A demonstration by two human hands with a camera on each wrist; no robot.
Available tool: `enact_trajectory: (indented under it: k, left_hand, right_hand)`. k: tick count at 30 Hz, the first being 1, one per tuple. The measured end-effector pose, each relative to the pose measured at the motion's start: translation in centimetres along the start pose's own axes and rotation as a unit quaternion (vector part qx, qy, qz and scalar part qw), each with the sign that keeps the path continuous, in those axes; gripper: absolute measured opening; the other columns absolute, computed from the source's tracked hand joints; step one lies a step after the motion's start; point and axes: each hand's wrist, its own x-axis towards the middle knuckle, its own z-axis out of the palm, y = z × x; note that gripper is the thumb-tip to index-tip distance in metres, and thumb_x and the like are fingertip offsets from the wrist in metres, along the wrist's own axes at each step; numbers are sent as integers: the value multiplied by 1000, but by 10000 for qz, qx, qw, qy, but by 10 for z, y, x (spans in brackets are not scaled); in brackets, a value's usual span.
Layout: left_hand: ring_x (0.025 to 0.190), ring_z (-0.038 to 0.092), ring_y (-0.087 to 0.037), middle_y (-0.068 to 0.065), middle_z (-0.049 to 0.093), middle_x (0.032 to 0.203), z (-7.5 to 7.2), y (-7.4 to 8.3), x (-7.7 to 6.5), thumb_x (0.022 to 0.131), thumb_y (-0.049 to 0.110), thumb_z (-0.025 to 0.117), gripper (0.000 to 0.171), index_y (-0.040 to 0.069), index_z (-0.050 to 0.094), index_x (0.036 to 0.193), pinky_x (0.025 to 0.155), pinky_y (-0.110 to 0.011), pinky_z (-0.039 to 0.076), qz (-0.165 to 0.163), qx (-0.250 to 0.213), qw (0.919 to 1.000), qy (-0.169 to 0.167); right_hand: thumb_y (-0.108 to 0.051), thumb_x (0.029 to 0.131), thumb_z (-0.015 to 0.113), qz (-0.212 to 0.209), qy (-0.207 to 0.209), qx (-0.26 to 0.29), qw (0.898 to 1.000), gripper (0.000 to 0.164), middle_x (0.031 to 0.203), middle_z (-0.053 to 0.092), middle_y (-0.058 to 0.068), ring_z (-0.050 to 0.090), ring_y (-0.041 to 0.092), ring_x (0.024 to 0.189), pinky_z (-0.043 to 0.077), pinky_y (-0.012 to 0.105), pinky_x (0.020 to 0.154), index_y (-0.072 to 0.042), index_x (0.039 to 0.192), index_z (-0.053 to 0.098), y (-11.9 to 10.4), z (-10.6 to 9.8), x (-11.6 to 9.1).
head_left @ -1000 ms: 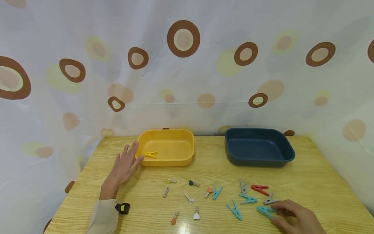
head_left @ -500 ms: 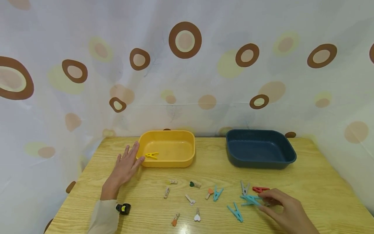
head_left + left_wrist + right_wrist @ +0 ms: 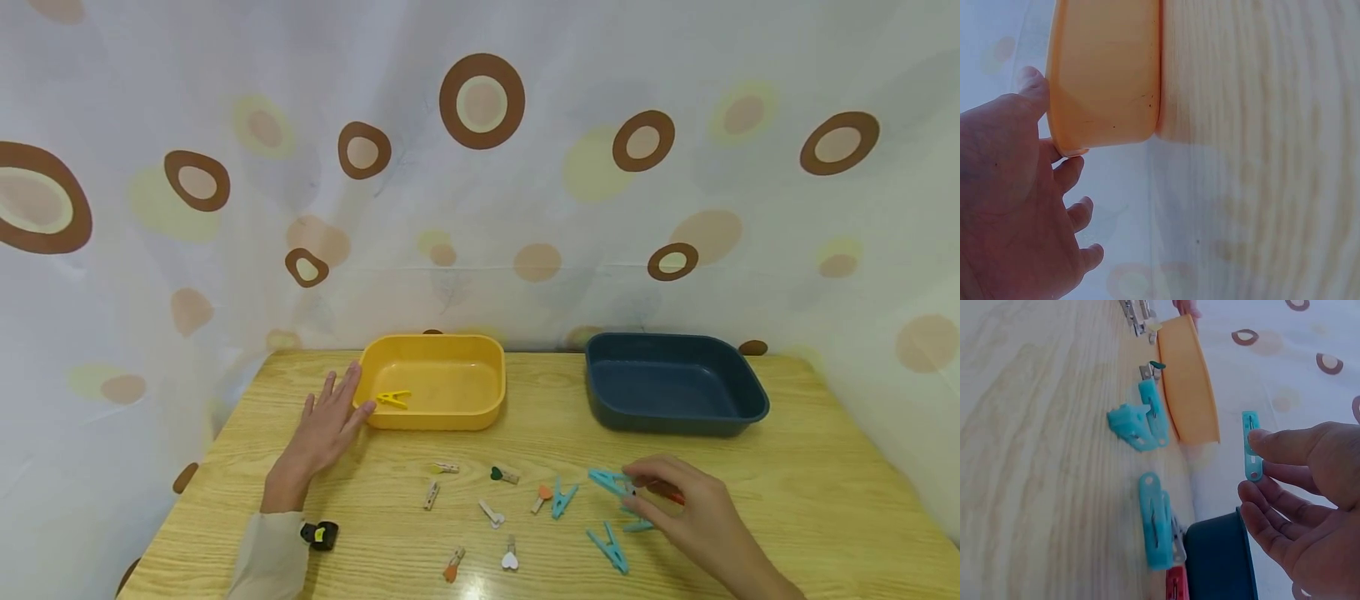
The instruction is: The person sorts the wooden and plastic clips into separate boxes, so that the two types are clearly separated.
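My right hand (image 3: 693, 504) pinches a light blue clothespin (image 3: 606, 478) between thumb and fingers, raised above the table. In the right wrist view that clothespin (image 3: 1250, 419) stands clear of the others. Beneath the hand lie another blue clothespin (image 3: 637, 526) and a red clothespin (image 3: 672, 493), both partly hidden. Two more blue clothespins, one upper (image 3: 563, 498) and one lower (image 3: 609, 548), lie to its left. My left hand (image 3: 318, 433) rests with extended fingers against the left corner of a yellow basin (image 3: 435, 422). Inside it is a yellow clothespin (image 3: 392, 398).
A dark blue basin (image 3: 678, 422) stands at the back right. Several small wooden clips, some with heart tops such as a white heart clip (image 3: 510, 562), are spread over the middle of the wooden table (image 3: 375, 533). A patterned curtain (image 3: 480, 208) hangs behind.
My right hand has picked up a blue clothespin from the right of the table and carried it left and upward. The left hand has stayed at the yellow basin.
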Motion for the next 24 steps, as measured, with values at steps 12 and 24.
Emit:
enact_trajectory:
  k: [12, 24]
  left_hand:
    - [155, 4, -46, -16, 12, 170, 1, -1, 1, 112, 45, 37, 72, 5, 10, 165, 116, -73, 2, -60, 80, 9999, -52]
    - [154, 7, -47, -17, 15, 170, -1, 1, 0, 112, 44, 38, 71, 4, 13, 165, 115, -74, 4, 3, 73, 10000, 56]
  right_hand:
    - [-7, 79, 89, -713, 25, 93, 9974, 33, 100, 72, -6, 70, 16, 84, 61, 33, 73, -14, 108, 76, -17, 30, 40]
    - [-8, 82, 87, -652, -340, 405, 9965, 31, 104, 72, 0, 70, 17, 91, 61, 39, 79, -11, 111, 76, -35, 60, 84]
